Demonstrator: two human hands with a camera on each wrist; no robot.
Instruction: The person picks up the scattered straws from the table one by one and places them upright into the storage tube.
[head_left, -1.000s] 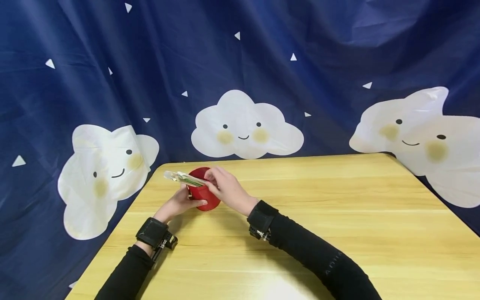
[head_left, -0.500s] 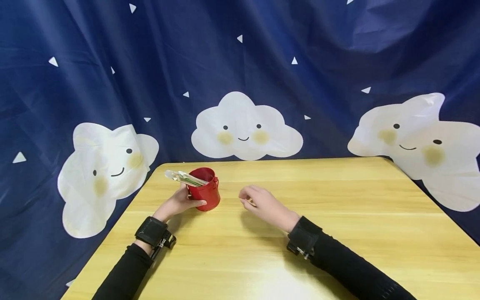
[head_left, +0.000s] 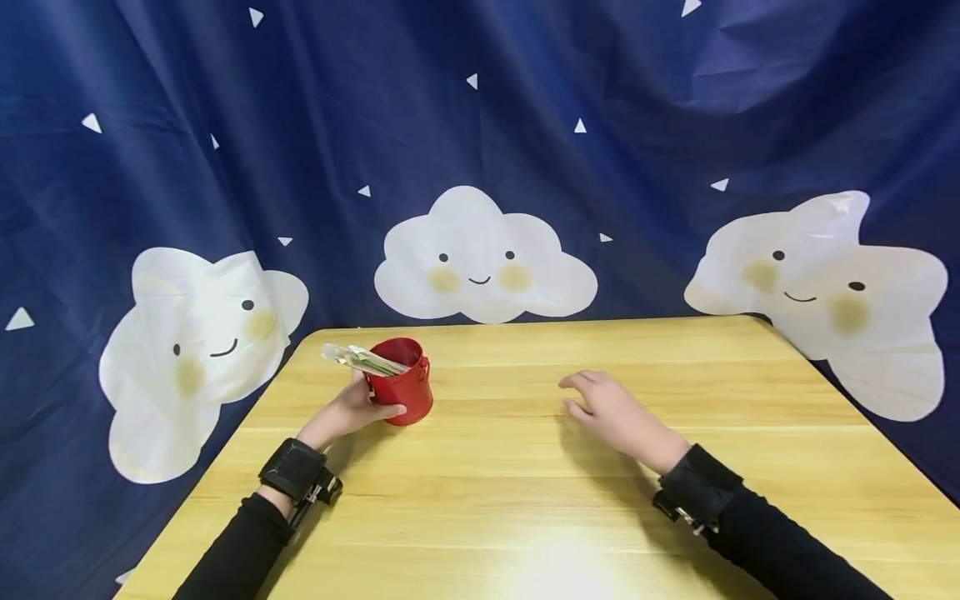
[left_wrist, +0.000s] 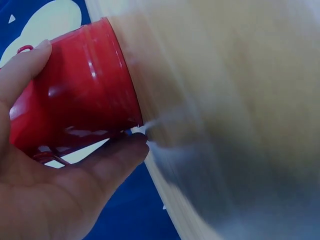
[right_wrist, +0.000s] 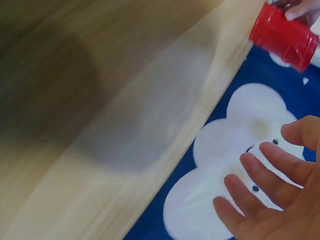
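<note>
A small red metal bucket (head_left: 408, 396) with side loops stands at the table's far left. Thin sticks in a clear wrapper (head_left: 363, 360) lean out over its left rim. My left hand (head_left: 351, 412) grips the bucket from the left, thumb across its front; the left wrist view shows the thumb on one side of the red wall (left_wrist: 75, 90) and fingers on the other. Out over the table, right of the bucket, my right hand (head_left: 618, 417) holds nothing. Its fingers (right_wrist: 270, 180) are spread and slightly bent in the right wrist view.
The pale wooden table (head_left: 480, 500) reaches back to a dark blue curtain (head_left: 450, 100) printed with white smiling clouds (head_left: 483, 229). Each wrist wears a black strap with a small camera, such as the right strap (head_left: 701, 487).
My right hand has left the bucket and the wrapped sticks and moved right across the table, its fingers loosening. The left hand keeps its grip on the bucket.
</note>
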